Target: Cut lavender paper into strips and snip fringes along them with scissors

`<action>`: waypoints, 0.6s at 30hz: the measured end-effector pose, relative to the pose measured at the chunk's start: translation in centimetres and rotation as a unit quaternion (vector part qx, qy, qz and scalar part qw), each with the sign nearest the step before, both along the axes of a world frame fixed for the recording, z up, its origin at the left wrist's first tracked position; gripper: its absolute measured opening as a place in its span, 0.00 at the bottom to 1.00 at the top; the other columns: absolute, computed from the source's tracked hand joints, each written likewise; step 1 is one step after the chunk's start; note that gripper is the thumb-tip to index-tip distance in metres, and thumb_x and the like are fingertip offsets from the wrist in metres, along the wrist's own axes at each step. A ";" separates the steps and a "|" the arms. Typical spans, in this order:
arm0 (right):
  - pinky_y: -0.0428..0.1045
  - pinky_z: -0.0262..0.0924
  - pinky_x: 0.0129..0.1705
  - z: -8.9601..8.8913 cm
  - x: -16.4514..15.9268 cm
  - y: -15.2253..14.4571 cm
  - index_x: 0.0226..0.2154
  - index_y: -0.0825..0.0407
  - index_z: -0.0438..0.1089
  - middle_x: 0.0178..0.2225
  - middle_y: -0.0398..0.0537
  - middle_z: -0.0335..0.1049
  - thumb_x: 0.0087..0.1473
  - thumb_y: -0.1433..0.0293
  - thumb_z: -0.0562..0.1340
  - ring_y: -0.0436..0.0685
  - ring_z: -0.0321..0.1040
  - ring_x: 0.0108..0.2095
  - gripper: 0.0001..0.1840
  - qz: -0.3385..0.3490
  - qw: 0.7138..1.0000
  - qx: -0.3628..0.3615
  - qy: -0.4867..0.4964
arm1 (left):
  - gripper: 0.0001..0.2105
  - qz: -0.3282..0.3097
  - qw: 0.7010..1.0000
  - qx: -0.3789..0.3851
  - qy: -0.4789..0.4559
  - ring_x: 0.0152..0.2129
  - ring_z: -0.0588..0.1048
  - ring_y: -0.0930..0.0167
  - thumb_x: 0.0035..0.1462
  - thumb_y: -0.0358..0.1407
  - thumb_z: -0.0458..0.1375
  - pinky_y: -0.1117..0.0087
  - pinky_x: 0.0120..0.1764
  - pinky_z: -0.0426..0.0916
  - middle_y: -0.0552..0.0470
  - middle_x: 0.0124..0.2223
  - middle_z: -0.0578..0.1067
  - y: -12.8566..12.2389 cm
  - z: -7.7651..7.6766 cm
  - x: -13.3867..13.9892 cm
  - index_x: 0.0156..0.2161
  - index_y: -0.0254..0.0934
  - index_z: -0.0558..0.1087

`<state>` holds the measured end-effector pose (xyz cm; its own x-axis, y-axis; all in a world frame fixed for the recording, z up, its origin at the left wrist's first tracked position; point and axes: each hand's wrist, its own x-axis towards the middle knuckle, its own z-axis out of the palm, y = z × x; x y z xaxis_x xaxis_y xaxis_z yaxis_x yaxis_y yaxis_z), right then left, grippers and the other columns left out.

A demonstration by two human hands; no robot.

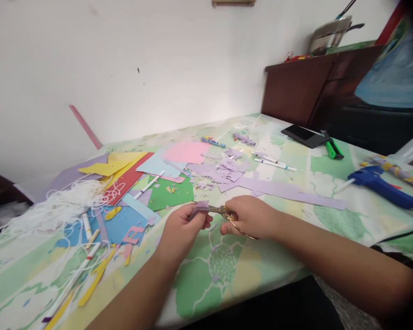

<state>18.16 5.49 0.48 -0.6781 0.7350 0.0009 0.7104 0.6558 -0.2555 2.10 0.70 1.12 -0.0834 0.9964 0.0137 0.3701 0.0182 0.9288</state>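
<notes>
My right hand [249,215] is closed around the looped handles of a pair of scissors [216,209], whose blades point left. My left hand [182,231] pinches a small piece of purple paper [202,204] at the blades. The fingers partly hide the paper, and I cannot tell how far the blades are apart. Just beyond both hands lie fringed purple paper scraps [223,170] and a long purple paper strip [289,190]. A green paper sheet [170,195] with tiny cuttings on it is to the left of them.
White string [65,206] lies tangled over coloured sheets at left, with markers [89,256] nearby. A blue glue gun [385,185] with a black cord sits at right. Farther back are a black phone-like slab [303,136], a green cutter [333,149] and a pink paper circle [186,151].
</notes>
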 end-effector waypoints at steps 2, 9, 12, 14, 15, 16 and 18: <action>0.43 0.41 0.19 0.0 0.0 0.0 0.20 0.53 0.61 0.18 0.45 0.61 0.38 0.44 0.44 0.48 0.53 0.19 0.30 0.003 1.000 -0.002 0.005 | 0.08 0.005 1.000 0.006 0.019 0.19 0.67 0.75 0.44 0.34 0.49 0.75 0.26 0.60 0.55 0.20 0.70 0.0 0.1 0.0 0.20 0.36 0.68; 0.44 0.42 0.20 -0.2 -0.1 0.0 0.21 0.54 0.62 0.20 0.46 0.62 0.38 0.45 0.44 0.49 0.55 0.20 0.30 0.003 1.000 0.012 0.003 | 0.09 -0.012 0.998 0.036 0.056 0.23 0.68 0.73 0.44 0.35 0.48 0.74 0.29 0.60 0.55 0.22 0.71 0.0 0.1 -0.2 0.21 0.37 0.69; 0.44 0.41 0.19 -0.2 0.0 0.1 0.22 0.54 0.63 0.20 0.46 0.62 0.39 0.45 0.43 0.49 0.55 0.20 0.31 0.001 1.000 0.011 -0.003 | 0.10 -0.012 0.999 0.025 0.043 0.23 0.68 0.73 0.45 0.37 0.48 0.73 0.28 0.60 0.54 0.23 0.72 0.1 0.1 -0.2 0.22 0.37 0.69; 0.44 0.42 0.19 -0.2 0.0 0.1 0.22 0.54 0.63 0.20 0.46 0.63 0.39 0.45 0.43 0.49 0.56 0.20 0.31 0.000 1.000 0.010 -0.003 | 0.10 -0.014 0.999 0.022 0.044 0.23 0.68 0.73 0.45 0.37 0.48 0.73 0.28 0.60 0.53 0.23 0.72 0.1 0.1 -0.3 0.22 0.37 0.70; 0.44 0.41 0.19 -0.2 0.0 0.1 0.22 0.54 0.63 0.20 0.46 0.63 0.38 0.44 0.43 0.49 0.56 0.20 0.31 -0.002 1.000 0.008 -0.004 | 0.10 -0.014 0.999 0.024 0.047 0.23 0.68 0.73 0.45 0.38 0.48 0.73 0.28 0.60 0.53 0.23 0.72 0.1 0.1 -0.3 0.22 0.37 0.69; 0.44 0.41 0.19 -0.2 0.0 0.1 0.22 0.54 0.63 0.20 0.46 0.63 0.38 0.44 0.44 0.50 0.56 0.20 0.31 -0.003 1.000 0.007 -0.004 | 0.11 -0.016 0.998 0.025 0.047 0.22 0.68 0.73 0.45 0.38 0.48 0.73 0.28 0.60 0.53 0.23 0.72 0.1 0.1 -0.3 0.22 0.37 0.69; 0.44 0.41 0.19 -0.2 -0.1 0.1 0.21 0.54 0.63 0.19 0.46 0.62 0.38 0.44 0.44 0.50 0.56 0.20 0.31 -0.005 1.000 0.007 -0.003 | 0.10 -0.019 0.999 0.020 0.041 0.22 0.68 0.74 0.46 0.38 0.48 0.74 0.28 0.59 0.54 0.22 0.71 0.1 0.0 -0.4 0.22 0.36 0.69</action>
<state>18.06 5.61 0.26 -0.6703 0.7420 0.0072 0.7189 0.6517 -0.2419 1.75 0.83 1.14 -0.0431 0.9973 0.0592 0.4455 -0.0338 0.8946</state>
